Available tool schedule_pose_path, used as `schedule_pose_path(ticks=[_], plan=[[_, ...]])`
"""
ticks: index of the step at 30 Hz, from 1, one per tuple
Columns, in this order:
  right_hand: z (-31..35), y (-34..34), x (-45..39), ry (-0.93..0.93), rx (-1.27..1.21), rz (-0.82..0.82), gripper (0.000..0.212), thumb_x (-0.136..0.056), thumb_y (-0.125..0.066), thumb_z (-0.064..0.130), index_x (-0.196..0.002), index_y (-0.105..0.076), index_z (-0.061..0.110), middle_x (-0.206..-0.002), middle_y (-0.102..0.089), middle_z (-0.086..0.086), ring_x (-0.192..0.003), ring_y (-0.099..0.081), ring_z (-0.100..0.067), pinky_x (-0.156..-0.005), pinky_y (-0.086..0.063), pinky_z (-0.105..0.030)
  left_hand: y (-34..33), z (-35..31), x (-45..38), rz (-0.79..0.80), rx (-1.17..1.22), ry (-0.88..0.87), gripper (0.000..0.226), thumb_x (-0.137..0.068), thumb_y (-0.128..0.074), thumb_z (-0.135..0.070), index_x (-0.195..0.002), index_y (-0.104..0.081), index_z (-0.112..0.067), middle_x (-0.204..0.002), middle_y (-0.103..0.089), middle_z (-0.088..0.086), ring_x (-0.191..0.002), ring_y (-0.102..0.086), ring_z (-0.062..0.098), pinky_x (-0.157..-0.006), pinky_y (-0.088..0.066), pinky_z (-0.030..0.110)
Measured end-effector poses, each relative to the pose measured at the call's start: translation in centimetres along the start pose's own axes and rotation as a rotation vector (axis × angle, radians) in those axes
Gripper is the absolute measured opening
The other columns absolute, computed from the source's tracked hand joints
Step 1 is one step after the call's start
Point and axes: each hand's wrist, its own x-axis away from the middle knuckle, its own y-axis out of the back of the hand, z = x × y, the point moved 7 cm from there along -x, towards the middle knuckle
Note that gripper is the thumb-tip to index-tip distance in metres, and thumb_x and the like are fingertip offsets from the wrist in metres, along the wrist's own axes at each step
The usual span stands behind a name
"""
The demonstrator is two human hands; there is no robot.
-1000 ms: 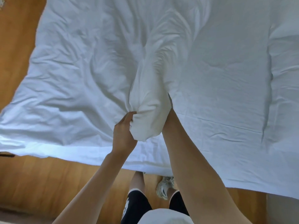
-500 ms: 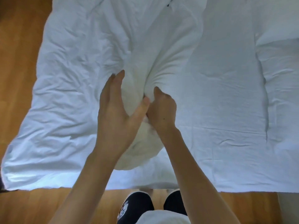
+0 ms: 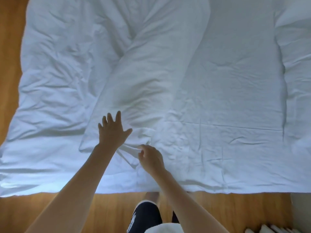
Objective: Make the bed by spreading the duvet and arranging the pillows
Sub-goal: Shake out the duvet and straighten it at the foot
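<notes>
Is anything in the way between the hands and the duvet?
Nothing visible. The left hand lies spread flat on the duvet, and the right hand pinches a fold of it.

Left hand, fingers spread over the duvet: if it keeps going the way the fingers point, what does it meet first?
Likely the long raised fold of the duvet just beyond the left hand; depth is unclear, but nothing else lies that way.
</notes>
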Motion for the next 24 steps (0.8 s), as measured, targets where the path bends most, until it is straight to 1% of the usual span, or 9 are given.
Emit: schedule_pose_path(ticks=[5, 8, 11, 13, 15, 17, 19, 22, 24], plan=[[-9.4, 2.7, -4.1, -0.325, -0.228, -0.178, 0.036, -0.094, -0.048, 0.024, -0.13, -0.052, 0.021, -0.118, -0.063, 0.002, -0.111, -0.058, -0.02, -0.089, -0.04, -0.029, -4.0, -1.6, 1.1, -0.029, -0.072, -0.115, 0.08, -0.086, -0.061, -0.048, -0.149, -0.025, -0.014, -0.152, -0.024, 0.022, -0.139, -0.023, 0.038, -0.111, -0.026, 0.05], [-11.6, 2.0, -7.3, -0.387, -0.401, -0.215, 0.045, -0.095, -0.051, 0.031, -0.138, -0.042, 0.018, -0.123, -0.062, -0.001, -0.115, -0.057, -0.022, -0.091, -0.038, -0.03, -5.9, -2.1, 1.0, -0.11, -0.098, -0.19, 0.081, -0.071, -0.08, -0.038, -0.138, -0.047, -0.008, -0.14, -0.041, 0.028, -0.128, -0.042, 0.045, -0.098, -0.041, 0.057], [-12.6, 0.6, -10.2, -0.51, -0.697, -0.223, 0.061, -0.094, -0.052, 0.043, -0.144, -0.033, 0.014, -0.115, -0.058, -0.001, -0.117, -0.052, -0.023, -0.095, -0.037, -0.033, -7.8, -1.8, 0.3, -0.196, -0.084, -0.193, 0.091, -0.061, -0.085, -0.037, -0.137, -0.046, -0.007, -0.138, -0.042, 0.031, -0.124, -0.044, 0.048, -0.093, -0.044, 0.06], [-12.5, -0.7, -12.5, -0.546, -0.937, -0.223, 0.084, -0.081, -0.06, 0.06, -0.145, -0.032, 0.013, -0.109, -0.052, -0.002, -0.107, -0.049, -0.018, -0.094, -0.037, -0.032, -8.5, -1.5, -0.6, -0.228, -0.063, -0.164, 0.1, -0.061, -0.082, -0.041, -0.143, -0.036, -0.008, -0.141, -0.038, 0.032, -0.125, -0.042, 0.048, -0.092, -0.042, 0.058], [-12.3, -2.3, -14.8, -0.578, -1.137, -0.225, 0.103, -0.057, -0.065, 0.074, -0.136, -0.041, 0.013, -0.11, -0.051, -0.001, -0.101, -0.05, -0.016, -0.098, -0.04, -0.033, -8.8, -0.7, -2.2, -0.219, -0.041, -0.111, 0.098, -0.058, -0.084, -0.04, -0.137, -0.039, -0.003, -0.131, -0.046, 0.029, -0.113, -0.05, 0.046, -0.08, -0.049, 0.051], [-11.9, -3.5, -17.0, -0.566, -1.259, -0.236, 0.093, -0.061, -0.068, 0.07, -0.125, -0.052, 0.004, -0.107, -0.059, -0.002, -0.094, -0.057, -0.019, -0.091, -0.047, -0.032, -8.8, 0.7, -3.9, -0.245, -0.003, -0.121, 0.068, -0.057, -0.088, -0.032, -0.108, -0.057, -0.001, -0.102, -0.057, 0.021, -0.087, -0.058, 0.04, -0.057, -0.053, 0.042], [-11.1, -3.7, -18.2, -0.543, -1.348, -0.306, 0.067, -0.075, -0.072, 0.055, -0.114, -0.061, 0.001, -0.095, -0.064, -0.005, -0.083, -0.062, -0.023, -0.074, -0.052, -0.03, -8.3, 1.8, -5.1, -0.341, -0.021, -0.23, 0.038, -0.064, -0.087, -0.023, -0.08, -0.058, -0.004, -0.078, -0.054, 0.015, -0.065, -0.056, 0.033, -0.042, -0.043, 0.032], [-8.1, -2.6, -18.5, -0.45, -1.415, -0.467, 0.023, -0.083, -0.073, 0.031, -0.089, -0.065, 0.01, -0.087, -0.069, -0.005, -0.087, -0.067, -0.027, -0.081, -0.058, -0.04, -6.9, 3.3, -5.0, -0.407, -0.009, -0.396, 0.024, -0.071, -0.078, -0.012, -0.07, -0.056, -0.004, -0.068, -0.051, 0.012, -0.053, -0.052, 0.029, -0.04, -0.033, 0.025], [-4.9, -0.6, -16.8, -0.326, -1.432, -0.617, 0.013, -0.082, -0.072, 0.017, -0.092, -0.066, 0.011, -0.088, -0.071, -0.005, -0.088, -0.069, -0.026, -0.084, -0.057, -0.042, -5.2, 4.8, -4.2, -0.447, 0.064, -0.448, 0.016, -0.077, -0.07, -0.012, -0.075, -0.057, -0.004, -0.071, -0.052, 0.011, -0.054, -0.052, 0.028, -0.04, -0.033, 0.026]])
